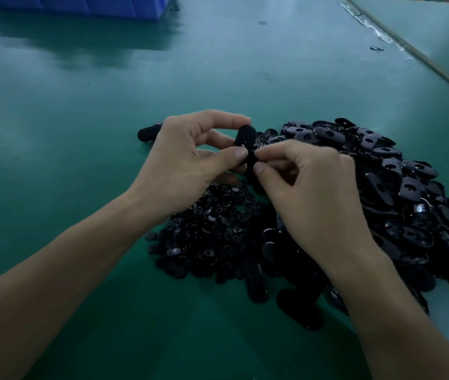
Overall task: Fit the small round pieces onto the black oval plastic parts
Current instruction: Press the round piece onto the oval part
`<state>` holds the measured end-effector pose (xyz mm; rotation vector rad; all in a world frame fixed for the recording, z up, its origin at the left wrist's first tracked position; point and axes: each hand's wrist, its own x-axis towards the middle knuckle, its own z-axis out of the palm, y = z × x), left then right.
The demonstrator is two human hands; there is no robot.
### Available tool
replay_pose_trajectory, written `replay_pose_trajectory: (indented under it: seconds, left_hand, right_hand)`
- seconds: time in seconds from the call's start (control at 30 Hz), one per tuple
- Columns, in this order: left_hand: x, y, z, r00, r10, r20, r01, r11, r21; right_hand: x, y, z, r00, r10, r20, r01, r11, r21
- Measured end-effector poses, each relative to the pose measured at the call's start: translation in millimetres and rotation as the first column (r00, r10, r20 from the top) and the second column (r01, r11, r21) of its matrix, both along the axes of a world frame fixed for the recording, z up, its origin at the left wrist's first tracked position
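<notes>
Up in the upper left corner of the frame sits a blue plastic crate (80,5) on the green table (53,105). Left of centre, one stray oval part (148,133) lies flat on the table, half hidden behind the person's left hand (182,165).

That hand holds up another oval part (245,138), right at the middle of the frame. It is matt black and smooth, with rounded ends, and it stands nearly on end. The forefinger curls over its top and the thumb presses its lower left edge, a firm pinch with the other fingers tucked behind.

Below it, in the lower centre, lies a spread of small round pieces (207,229), black buttons, some with a pale glint on them.

The right hand (314,193) comes in from the lower right. Its thumb and forefinger tips are drawn nearly together, right against the lower end of the held part. It is too dark there to tell whether a round piece sits between them.

Right of the hands is a big heap of oval parts (396,187), glossy, many showing a hole in the hollow side. A strip of tape (377,31) runs along the table's seam at upper right.
</notes>
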<state>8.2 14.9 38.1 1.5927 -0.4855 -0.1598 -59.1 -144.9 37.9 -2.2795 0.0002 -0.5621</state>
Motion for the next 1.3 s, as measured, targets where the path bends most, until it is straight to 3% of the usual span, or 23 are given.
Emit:
replay_pose_trajectory:
  seconds: [0.07, 0.13, 0.37, 0.67, 1.0, 1.3]
  left_hand:
    - [1.1, -0.8, -2.0, 0.999, 0.048, 0.003, -0.048, 0.999, -0.006]
    - [2.4, -0.5, -2.9, 0.997, 0.069, 0.021, -0.069, 0.998, -0.015]
    - [4.9, 0.5, -3.9, 0.993, 0.115, 0.041, -0.115, 0.993, -0.005]
    - [4.6, 0.5, -5.9, 0.988, 0.118, 0.099, -0.122, 0.992, 0.035]
    - [6.9, 2.3, -9.5, 0.978, 0.175, 0.111, -0.186, 0.978, 0.095]
    - [7.6, 1.7, -11.9, 0.983, 0.166, 0.076, -0.174, 0.977, 0.124]
  right_hand:
    - [-2.0, 4.3, -2.0, 0.998, -0.020, -0.065, 0.001, 0.962, -0.275]
    - [-3.0, 8.4, -2.4, 0.994, -0.016, -0.112, -0.034, 0.902, -0.431]
    - [-3.1, 19.8, -4.5, 0.975, 0.070, -0.209, -0.179, 0.804, -0.568]
    - [-5.0, 20.4, -1.0, 0.970, 0.051, -0.239, -0.173, 0.833, -0.525]
    - [-6.4, 15.9, 3.1, 0.968, 0.128, -0.214, -0.200, 0.913, -0.356]
    - [-3.8, 10.3, 6.0, 0.990, 0.140, -0.018, -0.141, 0.977, -0.158]
